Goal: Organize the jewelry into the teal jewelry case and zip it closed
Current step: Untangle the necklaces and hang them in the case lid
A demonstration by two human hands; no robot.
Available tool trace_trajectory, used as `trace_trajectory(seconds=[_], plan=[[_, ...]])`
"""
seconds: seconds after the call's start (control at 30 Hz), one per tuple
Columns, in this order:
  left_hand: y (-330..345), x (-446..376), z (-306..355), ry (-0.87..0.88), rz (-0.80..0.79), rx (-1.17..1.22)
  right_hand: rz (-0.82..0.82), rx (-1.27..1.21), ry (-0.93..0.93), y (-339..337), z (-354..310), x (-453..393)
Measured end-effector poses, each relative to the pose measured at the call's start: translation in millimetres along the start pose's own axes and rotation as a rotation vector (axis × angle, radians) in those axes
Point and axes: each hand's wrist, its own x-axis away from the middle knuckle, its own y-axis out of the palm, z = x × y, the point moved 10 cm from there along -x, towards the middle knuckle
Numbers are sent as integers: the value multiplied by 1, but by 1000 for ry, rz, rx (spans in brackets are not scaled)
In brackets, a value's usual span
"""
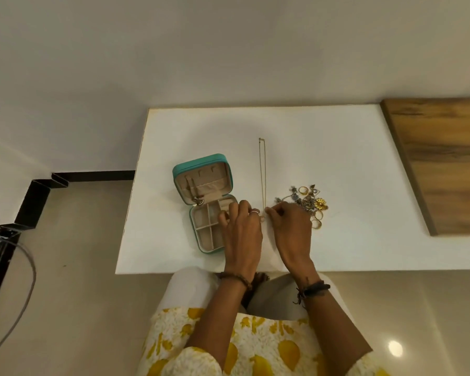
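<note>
The teal jewelry case (201,169) lies open on the white table (350,164), lid tilted back, beige compartments showing and one piece hanging inside the lid. A thin gold chain (263,172) is stretched straight away from me between the case and a pile of rings and earrings (310,203). My left hand (242,229) lies over the case's right edge, its fingers curled toward the chain's near end. My right hand (291,226) pinches that near end, partly covering the pile. The chain's pendant is hidden between my fingers.
A wooden board (442,161) adjoins the table on the right. Left of the table is tiled floor with a dark skirting (38,196) and a grey cable (19,289). The table's near edge runs just above my knees.
</note>
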Motion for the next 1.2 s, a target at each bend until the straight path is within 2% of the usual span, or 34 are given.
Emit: trace_trajectory(seconds=[0.4, 0.47, 0.6, 0.77, 0.9, 0.97, 1.1, 1.2], plan=[[-8, -5, -14, -88, 27, 65, -119, 182, 65, 15, -6, 5], [-15, -5, -16, -112, 48, 199, -138, 192, 90, 16, -4, 6], [-6, -2, -25, -299, -102, 625, -177, 177, 86, 15, -5, 16], [-1, 9, -25, -411, -224, 835, -172, 11, 166, 6, 1, 20], [10, 15, -24, -472, -300, 882, -167, -91, 204, 6, 7, 22], [21, 20, -25, -549, -353, 942, -182, -238, 272, 6, 16, 23], [34, 30, -27, -725, -462, 1110, -273, -771, 401, 8, 17, 27], [38, 31, -23, -828, -587, 1335, -327, -893, 394, 7, 7, 28]])
